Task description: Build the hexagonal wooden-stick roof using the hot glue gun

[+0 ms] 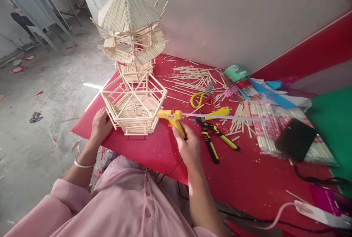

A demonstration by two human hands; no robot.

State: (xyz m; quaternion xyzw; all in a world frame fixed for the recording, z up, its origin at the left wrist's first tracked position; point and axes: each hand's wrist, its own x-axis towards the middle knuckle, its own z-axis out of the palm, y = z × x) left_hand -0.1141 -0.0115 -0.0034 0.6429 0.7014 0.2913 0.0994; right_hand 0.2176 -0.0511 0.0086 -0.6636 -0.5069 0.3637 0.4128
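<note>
A hexagonal frame of thin wooden sticks, with a stick floor and open sides, sits on the red tabletop in front of me. At its left side, my left hand is closed against the lower edge, its fingers partly hidden. My right hand grips the handle of a yellow hot glue gun. The gun's nozzle points left at the frame's right corner, and a long clear glue stick sticks out of its back. Behind the frame rises a tiered stick pagoda model.
Right of the frame are loose sticks, yellow-and-red-handled pliers and black-and-yellow cutters. Farther right are bagged sticks, a black phone-like object and a white power strip. A wall stands behind; cables hang near my lap.
</note>
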